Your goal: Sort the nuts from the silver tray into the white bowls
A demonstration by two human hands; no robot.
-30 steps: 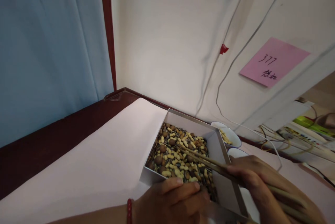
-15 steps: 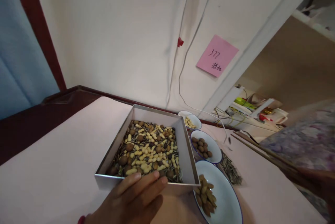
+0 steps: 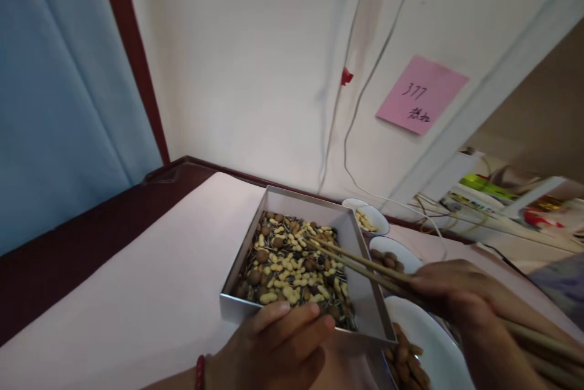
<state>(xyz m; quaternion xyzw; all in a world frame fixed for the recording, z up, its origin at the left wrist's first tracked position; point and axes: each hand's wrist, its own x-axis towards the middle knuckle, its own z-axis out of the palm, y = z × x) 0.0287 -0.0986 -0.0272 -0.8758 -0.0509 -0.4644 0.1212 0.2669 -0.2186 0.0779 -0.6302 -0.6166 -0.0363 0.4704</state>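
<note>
A square metal tray (image 3: 301,332) holds a mix of pale peanuts (image 3: 285,265), round brown nuts (image 3: 254,277) and striped seeds. My left hand (image 3: 283,344) grips its near wall, fingertips over the rim and thumb out of sight. My right hand (image 3: 460,299) is closed around a pair of long wooden chopsticks (image 3: 365,265), which reach over the tray's right wall. Their tips are close together among the nuts near the tray's middle. Whether they pinch anything is too small to tell.
Right of the tray stand a bowl of pale peanuts (image 3: 374,218), a bowl of round brown nuts (image 3: 406,251) and a larger bowl of brown pods (image 3: 444,341), partly behind my right hand. A white cable (image 3: 396,195) runs down the wall behind.
My right hand has come in from the right with the chopsticks, whose tips now sit in the tray. The view has turned left; my left hand stays on the tray's near wall.
</note>
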